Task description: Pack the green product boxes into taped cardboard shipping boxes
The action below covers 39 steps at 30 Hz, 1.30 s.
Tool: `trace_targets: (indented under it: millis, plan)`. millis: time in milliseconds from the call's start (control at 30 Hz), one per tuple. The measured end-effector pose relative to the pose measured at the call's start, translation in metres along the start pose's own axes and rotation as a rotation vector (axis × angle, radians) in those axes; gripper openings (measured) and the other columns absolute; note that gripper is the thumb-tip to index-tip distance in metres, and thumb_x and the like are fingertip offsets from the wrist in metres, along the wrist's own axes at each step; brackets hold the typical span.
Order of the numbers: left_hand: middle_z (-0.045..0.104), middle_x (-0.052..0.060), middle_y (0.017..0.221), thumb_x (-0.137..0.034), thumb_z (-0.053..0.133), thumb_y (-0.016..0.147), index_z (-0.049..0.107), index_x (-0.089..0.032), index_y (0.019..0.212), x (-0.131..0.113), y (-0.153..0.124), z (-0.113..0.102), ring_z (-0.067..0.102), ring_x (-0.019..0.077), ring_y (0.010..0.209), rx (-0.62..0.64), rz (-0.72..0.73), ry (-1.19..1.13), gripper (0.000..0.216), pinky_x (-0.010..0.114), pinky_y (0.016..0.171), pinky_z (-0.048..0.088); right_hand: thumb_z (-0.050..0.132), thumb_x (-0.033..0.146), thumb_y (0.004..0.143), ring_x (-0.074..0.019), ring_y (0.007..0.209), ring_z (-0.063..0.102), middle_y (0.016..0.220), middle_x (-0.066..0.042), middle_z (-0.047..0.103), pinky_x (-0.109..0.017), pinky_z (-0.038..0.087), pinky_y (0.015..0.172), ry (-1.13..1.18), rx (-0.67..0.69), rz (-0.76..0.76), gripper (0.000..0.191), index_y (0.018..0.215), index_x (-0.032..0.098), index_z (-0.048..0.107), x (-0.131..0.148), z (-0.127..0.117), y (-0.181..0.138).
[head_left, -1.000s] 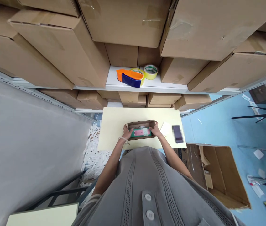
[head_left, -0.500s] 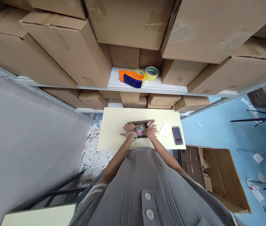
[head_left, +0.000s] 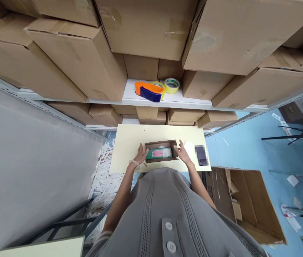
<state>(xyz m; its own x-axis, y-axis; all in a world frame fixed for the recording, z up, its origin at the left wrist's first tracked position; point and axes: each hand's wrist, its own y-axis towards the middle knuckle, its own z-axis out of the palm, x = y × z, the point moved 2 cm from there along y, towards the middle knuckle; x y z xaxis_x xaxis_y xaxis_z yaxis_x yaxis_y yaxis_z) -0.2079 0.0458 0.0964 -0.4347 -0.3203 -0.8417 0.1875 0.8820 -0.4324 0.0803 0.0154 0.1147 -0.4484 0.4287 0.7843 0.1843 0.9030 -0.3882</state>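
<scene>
On the pale yellow table (head_left: 130,135) lies an open cardboard box (head_left: 160,143), long and narrow. Inside it sits a green package (head_left: 158,153) with a pink picture on its face, and some white stuff shows behind the package. My left hand (head_left: 140,155) is at the box's left end, fingers apart and thumb by the rim. My right hand (head_left: 182,153) is at the right end with its fingers spread, the thumb side by the rim. Neither hand grips anything. A white paper (head_left: 189,146) is partly covered by my right hand.
A dark blurred phone-like object (head_left: 201,155) lies at the table's right. Above, a shelf (head_left: 130,93) holds an orange and blue tape dispenser (head_left: 149,91), a yellow tape roll (head_left: 172,85) and several cartons. White paper shreds (head_left: 101,178) lie left; a large open carton (head_left: 250,203) stands right.
Both hands have drawn outward from inside the box to its two ends, and the fingers are apart. The green package in the box is now uncovered to view.
</scene>
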Motion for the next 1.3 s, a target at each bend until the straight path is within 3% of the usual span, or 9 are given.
trace_targets:
  millis: [100, 233, 333, 467, 600, 733, 1000, 1200, 1300]
  plan:
    - [0.009, 0.014, 0.158, -0.061, 0.042, 0.088, 0.007, -0.022, 0.152, 0.03, -0.027, -0.012, 0.011, 0.0251, 0.146, 0.046, 0.109, 0.045, 0.083, 0.043, 0.116, 0.023, 0.039, 0.042, 0.092, -0.0255, 0.121, 0.053, 0.146, -0.014, 0.038, -0.045, 0.04, 0.102, -0.088, -0.043, -0.076, 0.062, 0.149, 0.026, 0.023, -0.029, -0.022, -0.029]
    - [0.009, 0.009, 0.158, -0.057, 0.055, 0.082, 0.016, -0.029, 0.151, 0.05, -0.052, -0.01, 0.011, 0.0261, 0.146, 0.116, 0.229, 0.164, 0.084, 0.042, 0.117, 0.02, 0.046, 0.021, 0.085, -0.0236, 0.12, 0.052, 0.139, -0.008, 0.041, -0.042, 0.044, 0.097, -0.253, 0.094, -0.174, 0.07, 0.149, 0.034, 0.022, -0.048, -0.023, -0.054]
    - [0.017, 0.008, 0.154, -0.05, 0.06, 0.082, 0.017, -0.031, 0.151, 0.047, -0.055, -0.003, 0.019, 0.0251, 0.144, 0.144, 0.284, 0.171, 0.084, 0.039, 0.116, 0.024, 0.052, 0.021, 0.083, -0.0216, 0.113, 0.055, 0.13, -0.007, 0.046, -0.039, 0.046, 0.094, -0.285, 0.188, -0.212, 0.079, 0.15, 0.037, 0.014, -0.047, -0.014, -0.056]
    - [0.03, 0.006, 0.144, -0.044, 0.058, 0.085, 0.02, -0.035, 0.15, 0.035, -0.046, -0.003, 0.036, 0.0222, 0.135, 0.114, 0.266, 0.252, 0.076, 0.035, 0.111, 0.032, 0.057, 0.03, 0.085, -0.0212, 0.102, 0.058, 0.116, -0.006, 0.05, -0.036, 0.048, 0.089, -0.341, 0.215, -0.239, 0.08, 0.151, 0.037, 0.011, -0.04, -0.011, -0.048]
    - [0.036, 0.004, 0.138, -0.044, 0.066, 0.079, 0.031, -0.042, 0.145, 0.022, -0.039, 0.002, 0.055, 0.0228, 0.113, 0.192, 0.165, 0.465, 0.074, 0.034, 0.098, 0.044, 0.057, 0.039, 0.086, -0.024, 0.096, 0.059, 0.111, -0.007, 0.053, -0.037, 0.047, 0.087, -0.536, 0.214, -0.285, 0.07, 0.148, 0.038, 0.025, -0.031, -0.014, -0.043]
    - [0.043, 0.005, 0.13, -0.045, 0.056, 0.086, 0.039, -0.041, 0.141, 0.01, -0.036, 0.009, 0.059, 0.022, 0.103, 0.148, 0.122, 0.576, 0.058, 0.031, 0.09, 0.047, 0.05, 0.046, 0.091, -0.0251, 0.093, 0.06, 0.108, -0.008, 0.056, -0.036, 0.046, 0.085, -0.643, 0.156, -0.286, 0.055, 0.143, 0.038, 0.038, -0.022, -0.014, -0.038]
    - [0.042, 0.004, 0.125, -0.047, 0.043, 0.092, 0.043, -0.041, 0.139, 0.006, -0.032, 0.007, 0.06, 0.0202, 0.098, 0.093, 0.118, 0.56, 0.048, 0.032, 0.086, 0.05, 0.051, 0.049, 0.089, -0.0222, 0.091, 0.06, 0.109, -0.006, 0.058, -0.033, 0.047, 0.085, -0.468, 0.112, -0.282, 0.046, 0.133, 0.034, 0.055, -0.017, -0.013, -0.022]
    - [0.042, 0.005, 0.119, -0.047, 0.043, 0.092, 0.042, -0.039, 0.14, 0.019, -0.026, 0.006, 0.06, 0.0138, 0.079, 0.103, 0.138, 0.451, 0.049, 0.034, 0.084, 0.052, 0.055, 0.049, 0.087, -0.0208, 0.094, 0.056, 0.097, -0.006, 0.056, -0.033, 0.049, 0.08, -0.111, 0.099, -0.323, 0.04, 0.119, 0.028, 0.066, -0.026, -0.009, -0.019]
    - [0.041, 0.004, 0.115, -0.045, 0.046, 0.091, 0.045, -0.037, 0.139, 0.028, -0.022, 0.007, 0.059, 0.0126, 0.082, 0.093, 0.157, 0.33, 0.049, 0.034, 0.088, 0.052, 0.056, 0.051, 0.085, -0.0207, 0.093, 0.054, 0.091, -0.006, 0.055, -0.034, 0.049, 0.079, 0.009, 0.064, -0.304, 0.04, 0.114, 0.026, 0.069, -0.029, -0.005, -0.017]
